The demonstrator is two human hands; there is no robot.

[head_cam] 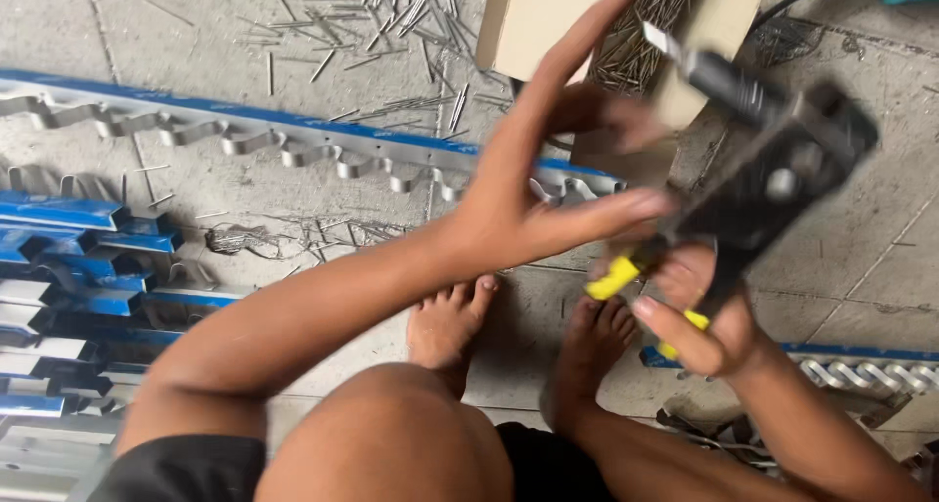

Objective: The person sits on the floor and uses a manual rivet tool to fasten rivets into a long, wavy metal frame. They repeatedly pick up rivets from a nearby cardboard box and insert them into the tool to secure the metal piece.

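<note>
My right hand (699, 316) grips the yellow-and-black handles of a black hand riveter (773, 160), whose nose points up and left. My left hand (548, 170) is spread open just left of the tool, fingers apart, thumb and fingertips close to its body, blurred by motion. Nothing shows clearly between those fingers. Below the hands are my two bare feet (518, 326) on the concrete floor, with my knee low in the view.
A cardboard box (548, 13) holding several thin metal pins stands behind the hands, with more pins scattered on the floor (391, 13). A long blue-and-silver wavy metal strip (245, 135) lies across the floor. Similar cut strips are stacked at left (68, 267) and lower right (861, 370).
</note>
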